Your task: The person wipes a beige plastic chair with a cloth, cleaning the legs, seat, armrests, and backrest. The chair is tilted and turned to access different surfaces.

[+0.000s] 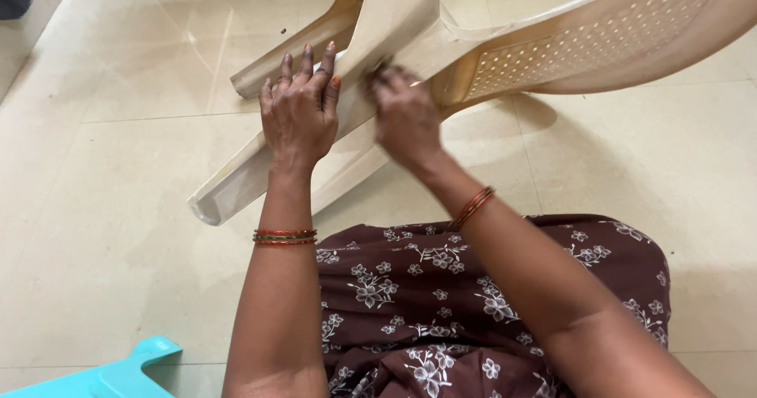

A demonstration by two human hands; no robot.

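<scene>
From the head view I see a beige plastic chair (441, 43) tipped on its side on the tiled floor (118, 209), its legs pointing toward me and its perforated back running off to the upper right. My left hand (301, 110) lies flat on one chair leg (260, 169), fingers spread and pressed against the plastic. My right hand (404, 114) is curled and blurred where leg and seat meet; it touches the chair, but I cannot tell whether it pinches anything. Bangles (285, 237) ring both wrists. A brown flowered garment (441, 303) covers my lap, and a turquoise plastic piece (118, 374) shows at the lower left.
</scene>
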